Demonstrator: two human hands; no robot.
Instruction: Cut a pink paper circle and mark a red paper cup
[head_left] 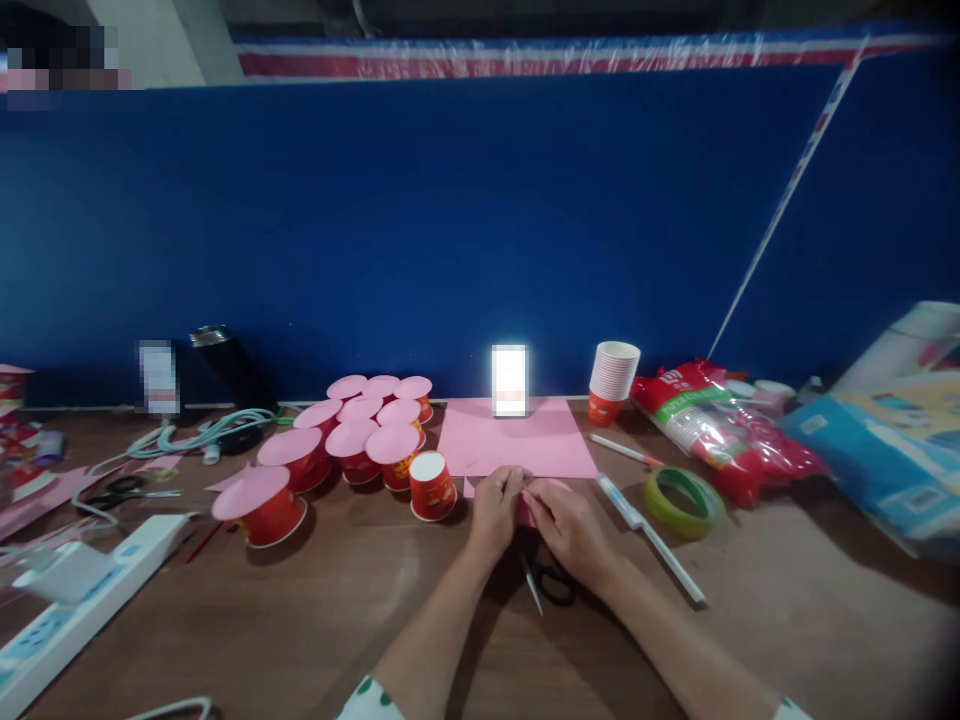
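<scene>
Through the head camera I had both bare hands meeting over the middle of the bench point(315, 620). The left hand point(495, 510) had thumb and fingers drawn together, and the right hand point(568, 522) was pinched in against it; between them I made out a small pink piece point(528, 514), gripped from both sides, presumably so that neither edge could slip. Most of it was hidden by the fingers, so I couldn't tell its shape or any fold.

The phone point(510, 382) stood upright on the far part of the pink sheet point(517, 445), near the blue partition point(480, 230), likely so its screen faced the person. The red cup point(433, 492) sat upside down, wide rim on the bench, which I judged the steadier way; the disc-topped cups point(358, 455) beyond it were probably grouped left to free the middle.

As for the pink piece, it lay right at the fingertips, just inside the right hand and beside the left, on the near side of the sheet. The scissors point(534, 588) rested below the hands, nearer the person, within easy reach.
</scene>
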